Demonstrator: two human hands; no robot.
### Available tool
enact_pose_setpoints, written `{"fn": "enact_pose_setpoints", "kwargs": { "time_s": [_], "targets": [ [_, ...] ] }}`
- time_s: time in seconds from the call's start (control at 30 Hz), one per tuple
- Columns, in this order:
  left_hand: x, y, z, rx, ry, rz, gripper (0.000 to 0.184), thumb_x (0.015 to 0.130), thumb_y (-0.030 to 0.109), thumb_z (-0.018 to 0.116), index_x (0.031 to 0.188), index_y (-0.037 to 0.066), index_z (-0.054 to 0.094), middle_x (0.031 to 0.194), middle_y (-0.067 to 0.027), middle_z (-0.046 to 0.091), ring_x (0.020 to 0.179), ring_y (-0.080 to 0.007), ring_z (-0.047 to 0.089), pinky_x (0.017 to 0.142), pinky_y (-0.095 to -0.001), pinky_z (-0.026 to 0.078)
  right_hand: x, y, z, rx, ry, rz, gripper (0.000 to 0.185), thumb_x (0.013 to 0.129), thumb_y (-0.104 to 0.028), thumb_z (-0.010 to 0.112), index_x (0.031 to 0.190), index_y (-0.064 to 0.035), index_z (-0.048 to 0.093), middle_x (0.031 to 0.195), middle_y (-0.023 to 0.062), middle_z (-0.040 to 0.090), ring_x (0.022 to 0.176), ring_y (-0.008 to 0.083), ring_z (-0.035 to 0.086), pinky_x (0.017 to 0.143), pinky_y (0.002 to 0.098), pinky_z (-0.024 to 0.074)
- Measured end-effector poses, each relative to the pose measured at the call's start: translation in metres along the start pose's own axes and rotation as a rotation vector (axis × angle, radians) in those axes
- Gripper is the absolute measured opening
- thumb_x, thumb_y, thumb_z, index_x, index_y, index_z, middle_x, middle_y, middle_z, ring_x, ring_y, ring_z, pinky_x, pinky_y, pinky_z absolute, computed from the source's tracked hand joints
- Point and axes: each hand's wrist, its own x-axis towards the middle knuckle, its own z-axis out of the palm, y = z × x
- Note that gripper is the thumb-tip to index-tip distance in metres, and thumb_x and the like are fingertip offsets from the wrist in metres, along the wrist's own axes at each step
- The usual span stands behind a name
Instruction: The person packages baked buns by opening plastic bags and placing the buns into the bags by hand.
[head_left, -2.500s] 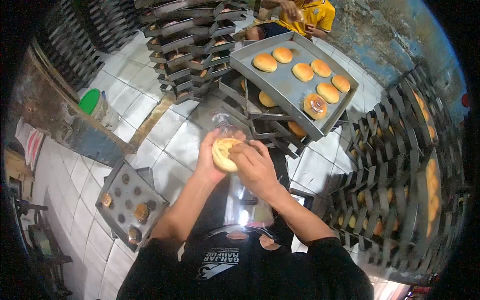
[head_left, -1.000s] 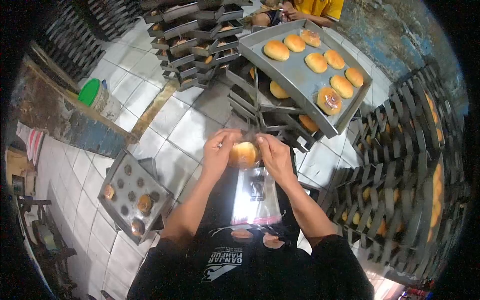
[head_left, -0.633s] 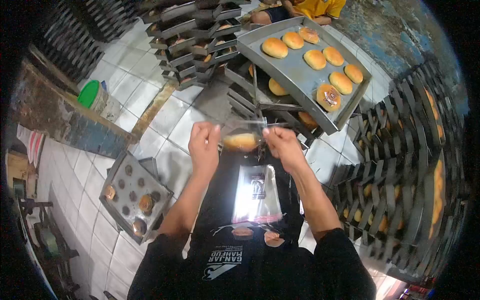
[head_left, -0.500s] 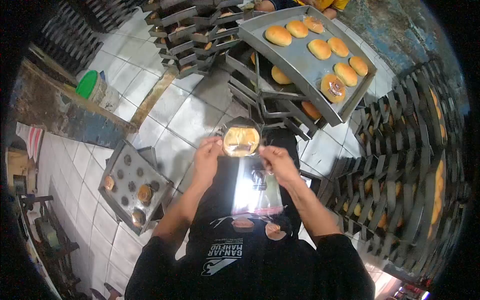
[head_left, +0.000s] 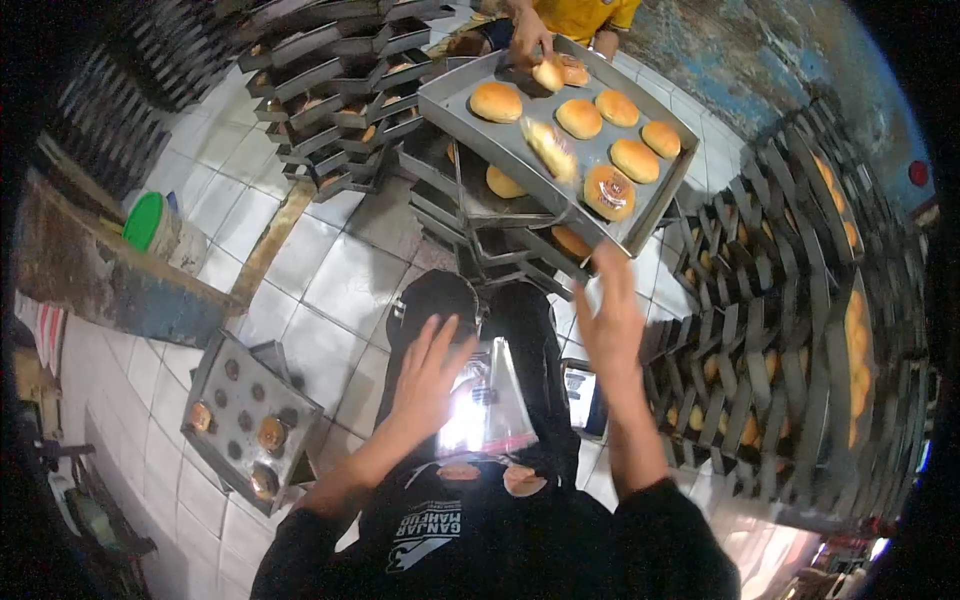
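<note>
White tile floor (head_left: 335,265), tray stacks (head_left: 340,85) at upper left and right of frame. Left hand (head_left: 426,385), fingers spread, over clear bags (head_left: 505,405) at lower centre; contact unclear. Right hand (head_left: 612,325), fingers apart, just below tray (head_left: 541,107). Wrapped bun (head_left: 550,152), pale, shiny, blurred, at upper centre, over tray among golden buns (head_left: 579,119); whether resting, cannot tell.

buns (head_left: 635,161): golden-brown | bags (head_left: 512,395): pink-edged | lid (head_left: 144,221): green | cloth (head_left: 50,328): white, red-striped | co-worker's shirt (head_left: 580,14): yellow
</note>
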Motion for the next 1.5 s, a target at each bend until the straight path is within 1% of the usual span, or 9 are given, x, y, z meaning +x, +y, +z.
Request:
{"fn": "enact_pose_setpoints", "kwargs": {
  "time_s": [0.17,0.33,0.43,0.5,0.8,0.97,1.23,1.4,1.5],
  "targets": [
    [-0.023,-0.020,0.001,0.133,-0.029,0.398,0.036,0.083,0.012,0.074,0.119,0.009,0.074,0.163,-0.0195,0.035,0.149,-0.0405,0.036,0.116,-0.0528,0.039,-0.090,-0.031,0.010,0.089,-0.477,-0.124,0.043,0.082,-0.013,0.079,0.121,-0.0019,0.065,0.115,0.0193,0.067,0.112,0.0363,0.065,0.114,0.0510,0.0399],
    [0.000,0.012,-0.018,-1.643,0.060,-0.567,0.047,0.094,0.001,0.067,0.141,-0.001,0.058,0.159,-0.0220,0.041,0.140,-0.0323,0.051,0.104,-0.0394,0.051,-0.007,-0.035,-0.019,0.488,-0.715,-0.225,0.011,0.085,-0.004,0.073,0.095,-0.0013,0.069,0.088,0.0119,0.065,0.087,0.0303,0.066,0.082,0.0412,0.0548],
    [0.012,-0.025,-0.028,-1.474,-0.197,-0.653,0.012,0.100,0.009,0.063,0.106,0.000,0.069,0.081,-0.0076,0.072,0.069,-0.0154,0.067,0.066,-0.0299,0.055,0.110,-0.021,0.013,0.478,-0.608,-0.468,0.028,0.091,-0.026,0.076,0.109,-0.0049,0.069,0.095,0.0062,0.070,0.090,0.0198,0.068,0.079,0.0338,0.0534],
    [0.013,-0.036,-0.026,-1.412,-0.057,-0.784,0.012,0.101,0.013,0.063,0.098,0.002,0.068,0.076,-0.0067,0.069,0.064,-0.0138,0.064,0.060,-0.0280,0.052,0.195,0.006,0.057,0.393,-0.679,-0.021,0.036,0.100,-0.035,0.066,0.114,-0.0019,0.067,0.092,0.0066,0.069,0.090,0.0130,0.064,0.082,0.0331,0.0521],
    [-0.015,-0.090,-0.013,-1.337,0.413,-0.932,0.029,0.108,0.026,0.053,0.112,-0.002,0.061,0.090,-0.0147,0.074,0.066,-0.0163,0.066,0.066,-0.0296,0.054,0.339,0.068,0.244,-0.169,-0.544,0.019,0.079,0.090,-0.068,0.061,0.131,0.0000,0.066,0.121,0.0267,0.070,0.111,0.0391,0.067,0.097,0.0423,0.0506],
    [0.004,-0.110,-0.020,-1.599,0.485,-0.908,0.031,0.110,0.030,0.047,0.110,0.001,0.057,0.122,-0.0223,0.069,0.111,-0.0292,0.069,0.091,-0.0412,0.056,0.288,0.022,0.184,0.113,-0.674,-0.001,0.071,0.085,-0.042,0.079,0.131,0.0078,0.057,0.114,0.0227,0.071,0.110,0.0302,0.069,0.092,0.0390,0.0532],
    [0.088,-0.161,0.008,-2.033,0.516,-0.803,0.025,0.101,0.024,0.066,0.112,0.003,0.057,0.122,-0.0173,0.068,0.111,-0.0287,0.068,0.095,-0.0434,0.056,0.122,-0.097,0.024,0.912,-0.540,0.350,0.060,0.083,-0.019,0.085,0.132,0.0008,0.056,0.122,0.0114,0.067,0.109,0.0192,0.066,0.097,0.0345,0.0525],
    [0.116,-0.089,-0.013,-2.001,0.235,-0.851,0.032,0.102,0.033,0.060,0.118,0.005,0.061,0.118,-0.0150,0.069,0.109,-0.0291,0.068,0.094,-0.0458,0.057,0.004,-0.068,0.064,0.430,-0.192,-0.538,0.045,0.076,0.008,0.076,0.116,-0.0036,0.059,0.121,0.0159,0.063,0.115,0.0332,0.064,0.095,0.0407,0.0543],
    [0.119,-0.032,-0.049,-2.026,0.144,-0.815,0.038,0.106,0.033,0.047,0.125,0.003,0.063,0.119,-0.0109,0.071,0.108,-0.0257,0.069,0.098,-0.0413,0.055,0.002,-0.053,0.066,0.458,-0.035,-0.449,0.043,0.070,0.006,0.073,0.109,-0.0032,0.059,0.120,0.0183,0.063,0.115,0.0406,0.063,0.098,0.0489,0.0528]
  ]
}}
